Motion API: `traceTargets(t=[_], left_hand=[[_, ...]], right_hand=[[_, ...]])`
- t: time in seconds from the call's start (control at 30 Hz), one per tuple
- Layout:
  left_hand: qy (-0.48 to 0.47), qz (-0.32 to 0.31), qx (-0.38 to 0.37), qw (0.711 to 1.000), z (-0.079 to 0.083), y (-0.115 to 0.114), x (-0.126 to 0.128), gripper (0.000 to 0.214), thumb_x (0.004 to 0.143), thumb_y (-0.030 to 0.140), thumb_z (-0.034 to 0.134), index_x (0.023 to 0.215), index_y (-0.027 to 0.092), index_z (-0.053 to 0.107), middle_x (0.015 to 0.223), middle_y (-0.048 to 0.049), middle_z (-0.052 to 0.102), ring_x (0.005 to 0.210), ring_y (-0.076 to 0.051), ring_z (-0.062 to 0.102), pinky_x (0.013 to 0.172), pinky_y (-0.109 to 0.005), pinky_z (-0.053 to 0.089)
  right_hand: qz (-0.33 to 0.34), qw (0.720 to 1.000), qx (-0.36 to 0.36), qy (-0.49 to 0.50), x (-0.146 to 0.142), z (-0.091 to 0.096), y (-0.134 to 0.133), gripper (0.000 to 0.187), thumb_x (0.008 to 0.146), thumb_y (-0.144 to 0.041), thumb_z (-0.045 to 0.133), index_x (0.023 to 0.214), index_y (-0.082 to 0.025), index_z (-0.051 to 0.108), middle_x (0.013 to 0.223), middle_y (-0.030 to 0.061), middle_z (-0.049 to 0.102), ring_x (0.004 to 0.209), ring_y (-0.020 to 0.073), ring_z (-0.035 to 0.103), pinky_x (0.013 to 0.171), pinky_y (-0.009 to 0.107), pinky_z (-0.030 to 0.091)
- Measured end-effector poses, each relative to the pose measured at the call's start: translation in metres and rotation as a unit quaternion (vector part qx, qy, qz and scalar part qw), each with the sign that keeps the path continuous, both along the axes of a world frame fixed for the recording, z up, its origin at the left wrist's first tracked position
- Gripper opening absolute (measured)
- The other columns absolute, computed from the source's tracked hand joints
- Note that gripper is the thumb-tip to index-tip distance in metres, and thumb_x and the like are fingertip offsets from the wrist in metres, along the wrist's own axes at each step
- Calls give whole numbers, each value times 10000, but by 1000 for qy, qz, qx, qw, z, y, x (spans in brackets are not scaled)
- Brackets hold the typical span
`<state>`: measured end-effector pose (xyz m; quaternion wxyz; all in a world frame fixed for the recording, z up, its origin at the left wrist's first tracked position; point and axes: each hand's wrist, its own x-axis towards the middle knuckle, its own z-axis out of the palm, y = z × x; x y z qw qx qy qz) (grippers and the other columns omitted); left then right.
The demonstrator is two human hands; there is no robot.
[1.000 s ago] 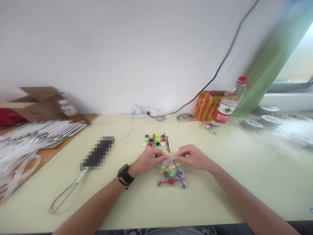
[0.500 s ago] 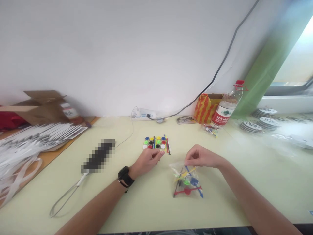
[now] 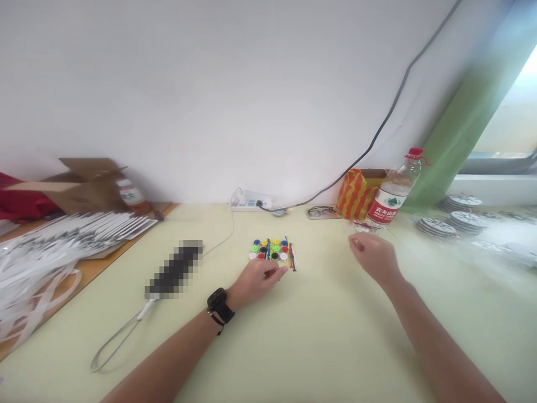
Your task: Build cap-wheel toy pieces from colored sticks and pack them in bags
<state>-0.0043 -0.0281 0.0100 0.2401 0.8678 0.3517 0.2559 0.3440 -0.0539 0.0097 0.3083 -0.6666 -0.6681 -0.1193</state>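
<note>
My left hand [image 3: 260, 277], with a black watch on its wrist, lies on the pale green table [image 3: 319, 336]. Its fingers reach loosely toward a small set of coloured round caps and thin sticks [image 3: 273, 250] and hold nothing. My right hand [image 3: 373, 257] is stretched to the far right, its back to the camera and its fingers curled. It is close to a small clear bag of coloured pieces [image 3: 363, 226] lying in front of a water bottle [image 3: 392, 198]. What the curled fingers hold, if anything, is hidden.
An orange striped bag [image 3: 354, 193], glasses [image 3: 321, 211] and a power strip [image 3: 249, 200] line the wall. A blurred dark object on a wire handle [image 3: 174, 268] lies to the left, with white strips [image 3: 46, 240] and a cardboard box [image 3: 79, 182] beyond. Stacked discs [image 3: 453, 215] sit at the right.
The clear bag of coloured pieces that both hands held has left the table's middle. My right hand carried it right and away toward the bottle. My left hand let go and stayed by the caps.
</note>
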Motion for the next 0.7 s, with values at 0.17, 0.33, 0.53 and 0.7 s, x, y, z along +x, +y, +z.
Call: traceTargets(t=[0.17, 0.33, 0.53, 0.7], left_hand=[[-10, 5, 1, 1000, -2, 1, -1, 477, 1021, 453, 470, 637, 174, 519, 566, 35, 426, 547, -108, 368, 549, -271, 278], [2, 5, 6, 1000, -4, 2, -1, 480, 1018, 461, 474, 639, 173, 539, 554, 36, 431, 536, -108, 368, 547, -272, 271], [3, 5, 5, 1000, -1, 1, -1, 487, 1014, 457, 477, 618, 175, 490, 555, 36, 404, 535, -106, 352, 538, -272, 271], [-5, 7, 20, 1000, 1, -1, 2, 423, 1018, 424, 482, 682, 181, 562, 607, 19, 514, 577, -122, 442, 566, -266, 356]], right_hand=[[41, 966, -240, -93, -16, -12, 6, 188, 799, -61, 529, 742, -202, 638, 826, 33, 705, 748, 173, 579, 642, 287, 265], [41, 963, -256, -77, -14, -10, 5, 163, 765, -53, 549, 747, -199, 620, 869, 30, 697, 791, 175, 586, 649, 280, 276], [-31, 956, -280, -87, 7, -12, 5, 174, 801, -56, 525, 812, -194, 630, 894, 61, 686, 801, 199, 600, 637, 297, 299], [-74, 975, -192, -79, 21, -15, 7, 216, 851, -138, 565, 1031, -193, 670, 1107, 134, 657, 1051, 304, 585, 805, 390, 427]])
